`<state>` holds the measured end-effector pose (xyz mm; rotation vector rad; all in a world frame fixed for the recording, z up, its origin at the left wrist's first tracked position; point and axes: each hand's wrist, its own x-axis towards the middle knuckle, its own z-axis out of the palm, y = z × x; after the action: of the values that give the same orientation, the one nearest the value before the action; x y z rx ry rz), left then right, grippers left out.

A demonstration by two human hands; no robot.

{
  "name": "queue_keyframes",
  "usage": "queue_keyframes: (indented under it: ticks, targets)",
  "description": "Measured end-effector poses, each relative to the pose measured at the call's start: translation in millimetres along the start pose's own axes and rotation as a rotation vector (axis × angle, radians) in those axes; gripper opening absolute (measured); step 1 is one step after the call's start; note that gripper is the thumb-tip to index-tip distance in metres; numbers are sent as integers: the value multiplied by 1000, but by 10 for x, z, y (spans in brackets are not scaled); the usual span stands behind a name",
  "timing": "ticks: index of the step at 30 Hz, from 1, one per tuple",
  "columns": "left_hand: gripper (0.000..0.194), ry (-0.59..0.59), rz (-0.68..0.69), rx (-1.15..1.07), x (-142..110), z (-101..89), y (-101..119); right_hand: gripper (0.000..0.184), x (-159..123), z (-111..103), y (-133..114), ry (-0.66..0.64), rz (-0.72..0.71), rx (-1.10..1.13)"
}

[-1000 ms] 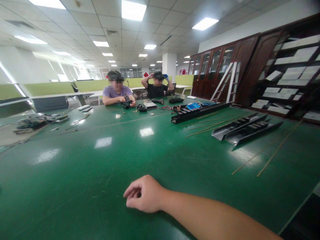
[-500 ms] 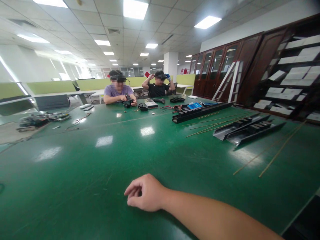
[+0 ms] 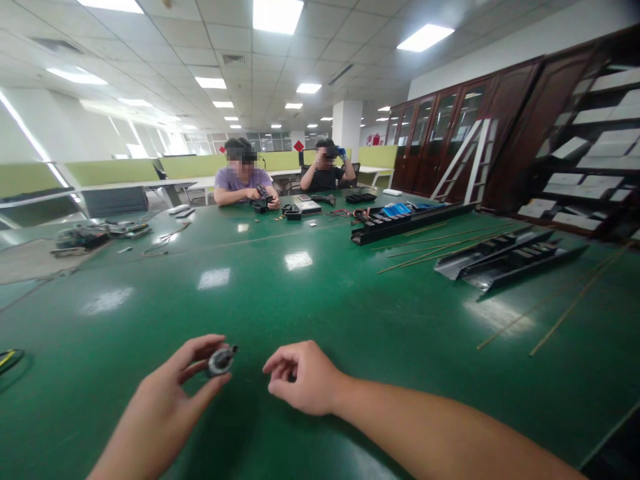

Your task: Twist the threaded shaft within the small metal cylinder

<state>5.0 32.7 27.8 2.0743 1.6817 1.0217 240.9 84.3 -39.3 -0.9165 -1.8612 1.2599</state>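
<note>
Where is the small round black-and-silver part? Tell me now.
The round part is pinched in the left hand at the bottom of the head view, over the green table, just left of the right hand.

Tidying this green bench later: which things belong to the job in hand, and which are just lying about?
In use:
- small round part with a metal rim, pinched in the left hand
- right hand, beside it

Lying about:
- black channels
- thin rods
- coiled cable

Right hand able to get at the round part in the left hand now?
Probably yes: the right hand is close to the round part pinched in the left hand, nothing between them.
</note>
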Motion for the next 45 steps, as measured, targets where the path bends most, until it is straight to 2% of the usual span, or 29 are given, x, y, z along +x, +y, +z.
queue_keyframes:
  ticks: [2,3,5,8,12,15,19,25,30,34,45]
  targets:
    - [32,-123,49,-33,99,190,152,23,-3,0,-12,39,-12,-9]
    - [28,-148,74,-37,112,273,203,20,-5,-1,-16,50,-20,-24]
    - [24,-145,130,-31,73,397,228,18,-5,-3,-11,47,-34,-60]
    - [22,-112,236,-23,-48,472,100,24,0,2,24,12,-32,-51]
    - [24,-131,351,-15,-100,463,-99,33,-8,-2,30,13,-34,-56]
    - [27,-119,379,-1,-71,451,-131,35,-27,-21,-22,22,-43,-126]
    - [25,-122,376,1,-63,459,-112,34,-49,-34,-79,29,-28,-107]
    - [30,-60,324,8,-87,487,-146,29,-55,-45,-122,34,-40,-182]
    - [23,-96,363,-3,-82,481,-113,24,-56,-38,-136,48,-54,-173]
    - [24,-93,384,-12,-84,482,-96,22,-61,-26,-123,51,-67,-165]
    - [23,-86,344,-18,-89,509,-116,15,-49,-20,-101,48,-65,-181]
